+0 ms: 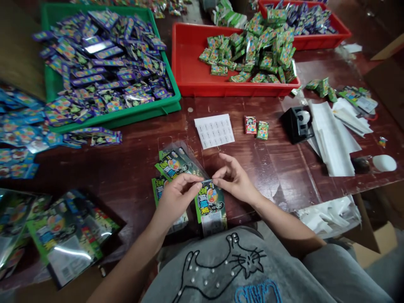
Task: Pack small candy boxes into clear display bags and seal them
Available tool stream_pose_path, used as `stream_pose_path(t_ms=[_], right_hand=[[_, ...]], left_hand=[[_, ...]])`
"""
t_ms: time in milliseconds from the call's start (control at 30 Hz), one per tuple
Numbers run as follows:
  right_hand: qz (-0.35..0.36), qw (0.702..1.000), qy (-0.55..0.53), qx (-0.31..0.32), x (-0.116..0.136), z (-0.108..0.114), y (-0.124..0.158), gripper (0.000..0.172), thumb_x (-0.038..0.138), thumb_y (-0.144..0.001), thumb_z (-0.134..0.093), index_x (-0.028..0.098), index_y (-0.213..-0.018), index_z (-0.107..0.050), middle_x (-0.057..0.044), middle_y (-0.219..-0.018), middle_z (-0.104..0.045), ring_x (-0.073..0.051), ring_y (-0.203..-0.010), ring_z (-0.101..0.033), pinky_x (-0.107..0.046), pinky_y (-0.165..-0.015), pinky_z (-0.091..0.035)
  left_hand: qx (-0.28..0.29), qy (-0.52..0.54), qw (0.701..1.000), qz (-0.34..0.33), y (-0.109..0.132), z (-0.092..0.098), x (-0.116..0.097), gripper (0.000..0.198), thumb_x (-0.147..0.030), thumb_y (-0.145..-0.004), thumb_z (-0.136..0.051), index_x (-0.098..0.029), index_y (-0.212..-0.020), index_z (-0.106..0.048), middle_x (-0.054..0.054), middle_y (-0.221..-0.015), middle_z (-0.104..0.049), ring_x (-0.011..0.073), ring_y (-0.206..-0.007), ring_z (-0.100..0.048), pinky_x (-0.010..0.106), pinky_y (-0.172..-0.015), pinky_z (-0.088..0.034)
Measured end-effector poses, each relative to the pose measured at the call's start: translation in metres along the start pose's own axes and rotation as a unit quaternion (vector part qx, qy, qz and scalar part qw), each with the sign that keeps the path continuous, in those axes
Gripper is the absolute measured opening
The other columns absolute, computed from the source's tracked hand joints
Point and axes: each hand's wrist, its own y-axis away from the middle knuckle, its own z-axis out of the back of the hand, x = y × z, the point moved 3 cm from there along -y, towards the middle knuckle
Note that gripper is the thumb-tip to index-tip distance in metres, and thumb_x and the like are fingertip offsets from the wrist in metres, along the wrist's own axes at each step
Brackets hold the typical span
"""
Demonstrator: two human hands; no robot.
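Observation:
Between my two hands is a green and black printed plastic bag (pixel 211 204), its top edge pinched from both sides. My left hand (pixel 178 193) closes thumb and forefinger on the top left corner. At the top right corner, my right hand (pixel 235 179) pinches with thumb and finger, the other fingers curled. More bags of the same print (pixel 178 162) lie fanned under and beside my left hand. Beyond the hands sits a white sheet of round stickers (pixel 215 131). A small red packet (pixel 250 125) and a small green packet (pixel 262 130) lie to its right.
A green tray (pixel 126 118) heaped with purple packets stands back left. A red tray (pixel 189 63) holds green packets, with another red tray (pixel 318 41) behind. A black tape dispenser (pixel 296 126) and white paper strips (pixel 331 139) are rightward. Filled bags (pixel 63 235) lie front left.

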Motion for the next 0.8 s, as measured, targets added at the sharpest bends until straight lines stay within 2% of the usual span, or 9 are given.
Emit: stream_pose_path(t_ms=[100,200,267,367,500,600,700,767,800], right_hand=[[-0.062,0.998,-0.024,-0.011,0.006,0.0,-0.006,0.1,0.034,-0.078,-0.09,0.022,-0.161,-0.036,0.003,-0.089,-0.078,-0.015,-0.08,-0.073,-0.034,-0.085,-0.06],[-0.08,0.997,-0.013,-0.003,0.014,0.005,-0.002,0.105,0.034,-0.079,-0.09,0.021,-0.166,-0.032,0.003,-0.089,-0.08,-0.016,-0.084,-0.076,-0.038,-0.093,-0.061],[-0.062,0.998,0.015,0.017,0.018,0.011,0.004,0.1,0.037,-0.086,-0.085,0.025,-0.169,-0.03,0.002,-0.093,-0.083,-0.019,-0.096,-0.079,-0.044,-0.105,-0.059],[-0.008,0.994,0.073,0.079,0.024,0.019,0.013,0.08,0.039,-0.098,-0.074,0.031,-0.168,-0.037,-0.001,-0.105,-0.086,-0.022,-0.122,-0.076,-0.052,-0.12,-0.05],[0.038,0.974,0.143,0.172,0.033,0.026,0.019,0.066,0.037,-0.104,-0.068,0.034,-0.165,-0.043,-0.001,-0.116,-0.085,-0.021,-0.13,-0.072,-0.054,-0.123,-0.048],[0.068,0.959,0.211,0.178,0.048,0.028,0.02,0.064,0.035,-0.106,-0.065,0.034,-0.165,-0.041,-0.004,-0.125,-0.082,-0.021,-0.134,-0.069,-0.054,-0.124,-0.046],[0.133,0.939,0.28,0.148,0.07,0.026,0.015,0.041,0.035,-0.103,-0.069,0.03,-0.143,-0.063,-0.008,-0.135,-0.074,-0.023,-0.133,-0.066,-0.053,-0.12,-0.048],[0.156,0.919,0.315,0.175,0.078,0.018,0.009,0.021,0.037,-0.1,-0.073,0.026,-0.118,-0.073,-0.01,-0.133,-0.071,-0.025,-0.128,-0.065,-0.051,-0.115,-0.05],[0.159,0.908,0.332,0.201,0.08,0.013,0.005,0.017,0.038,-0.098,-0.074,0.024,-0.109,-0.073,-0.01,-0.129,-0.07,-0.025,-0.126,-0.065,-0.05,-0.113,-0.05]], left_hand=[[-0.001,-0.022,1.0,0.012,-0.005,0.001,-0.007,0.022,-0.042,-0.088,-0.078,-0.02,-0.09,-0.078,0.005,-0.091,-0.082,0.0195,-0.085,-0.073,0.032,-0.084,-0.058],[0.024,-0.023,0.999,0.003,-0.004,0.002,-0.01,0.022,-0.042,-0.089,-0.079,-0.021,-0.09,-0.079,0.006,-0.095,-0.083,0.0203,-0.088,-0.075,0.035,-0.088,-0.06],[0.05,-0.007,0.998,-0.02,-0.001,0.001,-0.008,0.019,-0.04,-0.087,-0.081,-0.022,-0.092,-0.079,0.006,-0.101,-0.084,0.0206,-0.094,-0.077,0.037,-0.092,-0.062],[0.069,0.016,0.996,-0.061,0.007,-0.001,-0.004,0.016,-0.034,-0.085,-0.084,-0.023,-0.093,-0.077,0.007,-0.108,-0.083,0.0198,-0.1,-0.077,0.038,-0.096,-0.062],[0.058,0.008,0.995,-0.082,0.012,-0.003,0.0,0.01,-0.03,-0.089,-0.08,-0.022,-0.091,-0.076,0.007,-0.106,-0.082,0.0189,-0.1,-0.076,0.038,-0.097,-0.061],[0.042,-0.014,0.996,-0.08,0.012,-0.003,0.002,0.014,-0.032,-0.091,-0.078,-0.022,-0.1,-0.078,0.007,-0.105,-0.081,0.0191,-0.097,-0.076,0.037,-0.092,-0.061],[0.023,-0.037,0.994,-0.103,0.012,-0.002,0.002,0.013,-0.031,-0.092,-0.076,-0.022,-0.102,-0.08,0.007,-0.104,-0.08,0.0194,-0.098,-0.075,0.037,-0.094,-0.059],[0.021,-0.045,0.992,-0.115,0.012,-0.001,0.001,0.011,-0.03,-0.092,-0.076,-0.022,-0.098,-0.08,0.007,-0.104,-0.08,0.0196,-0.099,-0.074,0.038,-0.096,-0.058],[0.021,-0.049,0.992,-0.117,0.013,-0.001,0.0,0.01,-0.029,-0.092,-0.076,-0.022,-0.098,-0.08,0.007,-0.103,-0.08,0.0197,-0.098,-0.074,0.038,-0.096,-0.058]])
